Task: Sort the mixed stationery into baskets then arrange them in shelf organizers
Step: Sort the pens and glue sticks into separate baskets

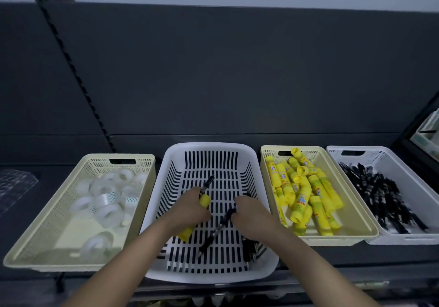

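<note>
Head view: four baskets stand in a row on a dark shelf (pixel 332 257), and both hands reach into the middle basket (pixel 164 188), white with slotted walls and floor.

The left hand (pixel 190 209) is clenched round a glue stick (pixel 204 201) and a pen (pixel 207 182) together. The glue stick is yellow; its long axis runs from near-left to far-right, one end showing above the fist and the other below it. No label on it can be seen. The pen sticks out of the top of the fist, pointing away and a little to the right.

The right hand (pixel 251 214) has its fingers curled on the upper end of a second pen (pixel 219 229), black with pale bands. This pen slants from the fingers down to the near-left, its lower end over the basket floor. Something black also shows above the knuckles; I cannot tell what.

More black pens (pixel 249 245) lie in the near right corner of the middle basket.

To the left, the tape basket (pixel 47 211), cream, holds clear tape rolls (pixel 104 200). To the right, the glue basket (pixel 351 202), cream, holds yellow glue sticks (pixel 306 188) lying mostly lengthwise; their blue and red labels are too small to read. Farthest right, the white pen basket (pixel 413 183) holds a black pen pile (pixel 384 197), slanting from far-left to near-right.
</note>
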Demonstrator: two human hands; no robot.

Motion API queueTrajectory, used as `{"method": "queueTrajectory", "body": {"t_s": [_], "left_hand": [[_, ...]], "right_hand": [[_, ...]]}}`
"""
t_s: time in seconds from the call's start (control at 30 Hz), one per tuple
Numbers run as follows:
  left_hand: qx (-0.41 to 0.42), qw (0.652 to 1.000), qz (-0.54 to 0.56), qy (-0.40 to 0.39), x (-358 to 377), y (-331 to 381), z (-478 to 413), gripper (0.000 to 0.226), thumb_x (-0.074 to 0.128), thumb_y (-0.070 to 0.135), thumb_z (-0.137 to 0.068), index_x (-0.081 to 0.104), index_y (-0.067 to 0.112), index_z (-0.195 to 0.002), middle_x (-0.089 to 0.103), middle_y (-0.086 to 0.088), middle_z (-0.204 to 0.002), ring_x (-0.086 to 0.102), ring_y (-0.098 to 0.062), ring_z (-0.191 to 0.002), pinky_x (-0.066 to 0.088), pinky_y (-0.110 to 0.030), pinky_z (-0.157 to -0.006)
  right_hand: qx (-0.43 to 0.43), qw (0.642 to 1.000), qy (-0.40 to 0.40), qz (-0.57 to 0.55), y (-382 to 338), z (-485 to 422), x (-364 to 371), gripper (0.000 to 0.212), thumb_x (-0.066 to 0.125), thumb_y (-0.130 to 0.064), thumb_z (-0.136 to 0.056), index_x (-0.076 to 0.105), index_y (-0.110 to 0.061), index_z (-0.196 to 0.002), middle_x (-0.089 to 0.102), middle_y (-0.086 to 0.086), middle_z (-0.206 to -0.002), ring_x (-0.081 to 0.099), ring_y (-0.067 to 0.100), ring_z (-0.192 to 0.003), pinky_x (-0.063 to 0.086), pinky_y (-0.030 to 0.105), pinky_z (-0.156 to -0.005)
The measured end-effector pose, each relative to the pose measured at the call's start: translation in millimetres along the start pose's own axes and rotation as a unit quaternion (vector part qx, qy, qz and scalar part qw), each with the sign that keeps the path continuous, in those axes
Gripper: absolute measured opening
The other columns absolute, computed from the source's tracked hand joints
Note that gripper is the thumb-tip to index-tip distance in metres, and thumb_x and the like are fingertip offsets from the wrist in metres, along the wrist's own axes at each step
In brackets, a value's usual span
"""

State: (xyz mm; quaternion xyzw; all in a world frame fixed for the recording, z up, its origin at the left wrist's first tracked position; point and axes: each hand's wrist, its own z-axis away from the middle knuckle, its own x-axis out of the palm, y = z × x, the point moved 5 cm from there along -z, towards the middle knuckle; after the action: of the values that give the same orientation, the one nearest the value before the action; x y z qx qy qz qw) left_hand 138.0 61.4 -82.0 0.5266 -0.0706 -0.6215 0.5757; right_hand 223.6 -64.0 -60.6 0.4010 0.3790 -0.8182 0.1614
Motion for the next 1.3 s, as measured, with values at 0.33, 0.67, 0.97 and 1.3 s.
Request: {"method": "queueTrajectory", "body": {"t_s": [0.33,0.67,0.97,1.3], "left_hand": [[0.011,0.997,0.078,0.02,-16,-18,9,0.034,0.06,0.005,-0.079,0.048,0.022,-0.106,0.058,-0.011,-0.083,0.058,-0.017,-0.058,0.046,-0.023,-0.046],[0.038,0.976,0.2,0.072,-31,-18,12,0.043,0.056,0.002,-0.08,0.046,0.03,-0.11,0.06,-0.011,-0.072,0.053,-0.006,-0.042,0.044,-0.021,-0.042],[0.067,0.972,0.218,0.057,-33,-13,16,0.052,0.06,0.007,-0.084,0.046,0.029,-0.129,0.064,-0.008,-0.072,0.058,-0.009,-0.046,0.046,-0.022,-0.044],[0.196,0.958,0.197,-0.072,1,65,18,0.052,0.061,0.004,-0.08,0.056,0.052,-0.098,0.065,0.006,-0.063,0.06,-0.013,-0.053,0.05,-0.026,-0.049]], "right_hand": [[0.043,0.993,0.056,0.091,-9,-9,23,0.044,0.061,-0.034,-0.088,0.042,-0.008,-0.119,0.045,0.016,-0.124,0.05,0.03,-0.109,0.044,0.032,-0.082],[0.075,0.994,0.015,0.078,-37,-27,58,0.059,0.065,-0.02,-0.084,0.035,-0.003,-0.133,0.044,0.016,-0.129,0.052,0.026,-0.112,0.048,0.031,-0.081],[0.062,0.978,0.036,-0.195,-22,-36,40,0.014,0.052,-0.002,-0.082,0.042,-0.013,-0.081,0.046,0.002,-0.069,0.045,0.012,-0.054,0.036,0.022,-0.043],[0.074,0.75,0.189,-0.63,9,-6,-45,0.011,0.072,-0.01,-0.081,0.064,-0.004,-0.077,0.056,0.011,-0.062,0.043,0.011,-0.038,0.034,0.018,-0.035]]}}
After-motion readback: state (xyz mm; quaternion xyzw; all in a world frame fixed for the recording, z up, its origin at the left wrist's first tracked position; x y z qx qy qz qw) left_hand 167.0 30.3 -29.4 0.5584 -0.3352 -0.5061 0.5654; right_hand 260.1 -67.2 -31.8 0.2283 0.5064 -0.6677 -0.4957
